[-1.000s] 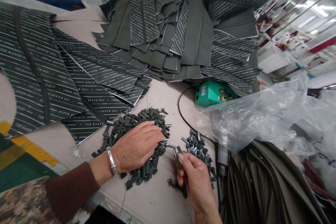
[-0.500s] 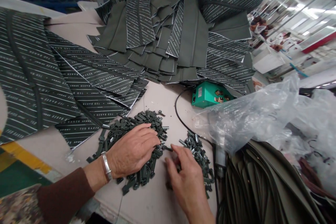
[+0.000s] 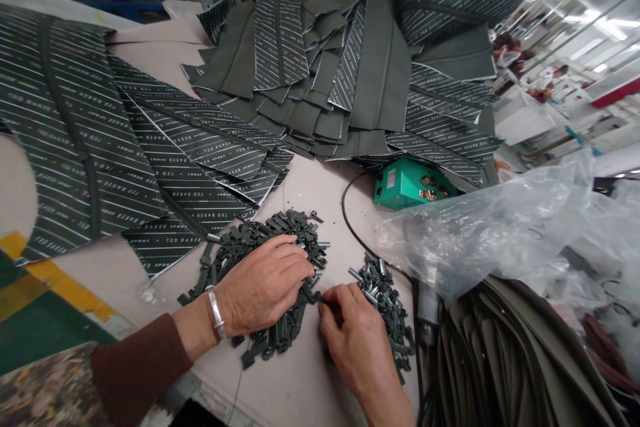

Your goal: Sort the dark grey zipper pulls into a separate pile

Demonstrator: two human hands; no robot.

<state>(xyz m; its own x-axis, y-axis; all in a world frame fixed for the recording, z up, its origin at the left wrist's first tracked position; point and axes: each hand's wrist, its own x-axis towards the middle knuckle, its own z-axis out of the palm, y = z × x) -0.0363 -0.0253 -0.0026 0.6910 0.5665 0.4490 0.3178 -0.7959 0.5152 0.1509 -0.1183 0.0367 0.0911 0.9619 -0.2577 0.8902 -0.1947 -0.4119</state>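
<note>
On my feed the right hand (image 3: 357, 333), lower centre of the frame, has shifted: a second ago it pinched a dark piece up in plain sight, half a second ago its thumb and forefinger stood apart, and now they curl in close. They meet the right edge of the larger pile (image 3: 280, 223), by the end of a small dark piece (image 3: 315, 297). I cannot tell whether they are clamped on it or merely touching.

The left hand (image 3: 267, 280) stays palm down over that pile, left of centre; its fingertips are too buried for me to say whether they pinch anything. The smaller pile (image 3: 383, 287) lies just right of the right hand, partly hidden by it. I judge that the earlier piece has been let go and the work is back at taking up a single one, the pickup unconfirmed.
</note>
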